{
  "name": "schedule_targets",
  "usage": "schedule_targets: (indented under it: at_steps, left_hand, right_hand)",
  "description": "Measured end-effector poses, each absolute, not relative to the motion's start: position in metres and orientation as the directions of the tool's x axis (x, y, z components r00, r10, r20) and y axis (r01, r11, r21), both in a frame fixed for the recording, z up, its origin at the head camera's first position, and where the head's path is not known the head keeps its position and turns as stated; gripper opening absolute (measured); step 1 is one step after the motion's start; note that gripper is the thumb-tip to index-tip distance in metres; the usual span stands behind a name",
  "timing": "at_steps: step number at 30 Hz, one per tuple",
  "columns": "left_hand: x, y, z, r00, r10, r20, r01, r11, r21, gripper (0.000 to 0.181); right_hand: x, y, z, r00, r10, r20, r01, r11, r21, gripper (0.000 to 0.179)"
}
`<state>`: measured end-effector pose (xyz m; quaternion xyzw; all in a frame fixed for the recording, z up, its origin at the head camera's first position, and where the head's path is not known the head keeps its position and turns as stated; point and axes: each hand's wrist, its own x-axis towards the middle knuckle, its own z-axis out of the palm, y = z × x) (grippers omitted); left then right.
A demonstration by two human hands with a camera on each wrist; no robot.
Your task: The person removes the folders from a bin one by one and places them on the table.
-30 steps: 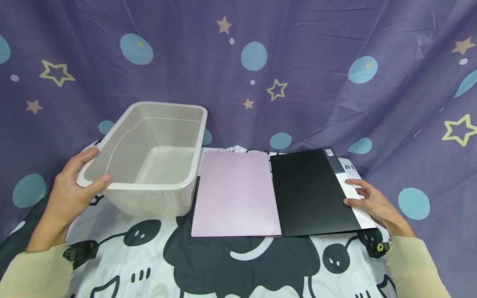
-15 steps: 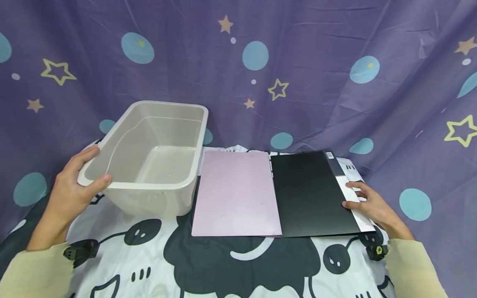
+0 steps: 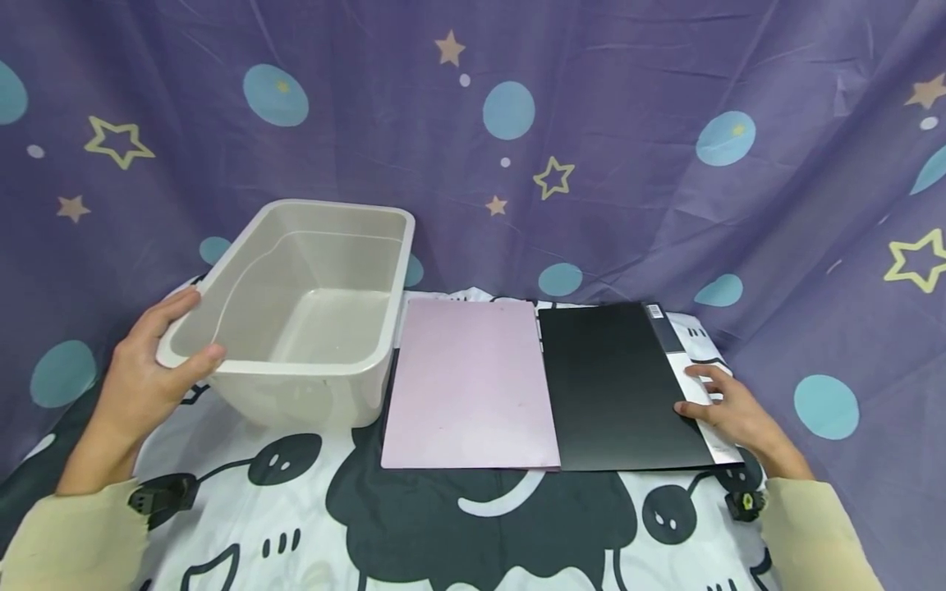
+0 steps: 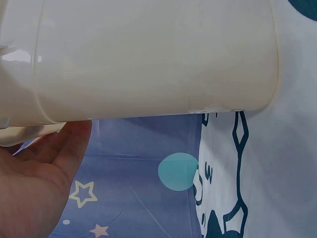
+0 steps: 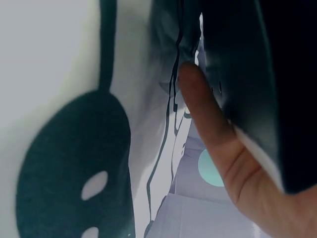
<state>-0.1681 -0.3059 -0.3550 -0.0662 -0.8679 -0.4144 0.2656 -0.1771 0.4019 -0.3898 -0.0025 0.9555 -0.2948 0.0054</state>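
My left hand (image 3: 148, 373) grips the near left corner of an off-white plastic bin (image 3: 296, 368), with the thumb along the front rim and the fingers by its left side. In the left wrist view the bin's smooth outer wall (image 4: 148, 59) fills the top. On the right, my right hand (image 3: 732, 414) holds the right edge of a black folder (image 3: 613, 386), by its white strip. The thumb lies on top; in the right wrist view a finger (image 5: 208, 109) reaches along beneath the dark cover (image 5: 242, 89). A pale pink folder (image 3: 469, 386) lies flat, left of the black one.
Everything stands on a black-and-white cartoon cloth (image 3: 480, 525). Right behind it hangs a purple curtain (image 3: 414, 139) with stars and blue spots. The bin stands close beside the pink folder, near the curtain.
My right hand has come slightly down and left, and the black folder's right edge has lowered with it. My left hand and the bin stay in place.
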Motion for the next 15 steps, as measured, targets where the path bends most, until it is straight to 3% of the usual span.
schedule_targets:
  at_steps: [15]
  left_hand:
    - [-0.1683,-0.3054,-0.3537,-0.855,-0.110,0.507,0.332,0.636,0.697,0.080]
  right_hand:
    - [-0.1764,0.3965,-0.3936,-0.999,0.031,-0.043,0.049,0.851,-0.523,0.074]
